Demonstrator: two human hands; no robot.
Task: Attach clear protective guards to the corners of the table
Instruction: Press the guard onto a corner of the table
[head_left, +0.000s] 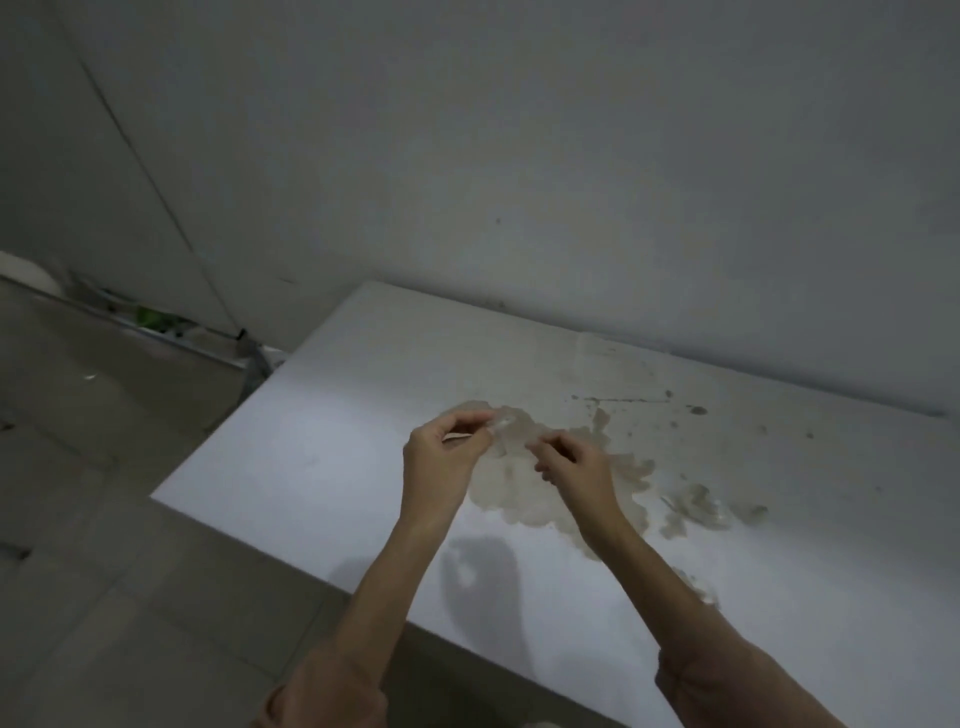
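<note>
Progress looks early: we find left grip (441, 460) and right grip (579, 470) both pinching the clear guard (505, 425) at frame centre, above the tabletop (311, 467); the lower-left corner (157, 497) appears bare.

Wall (571, 182) stood tight on back edge of the table (291, 467), so no passage behind. Left & near edges faced open floor (104, 519); approach to near-left corner was free. Clear plastic pieces (696, 504) lay on top, to the right of the right hand (574, 465).
</note>
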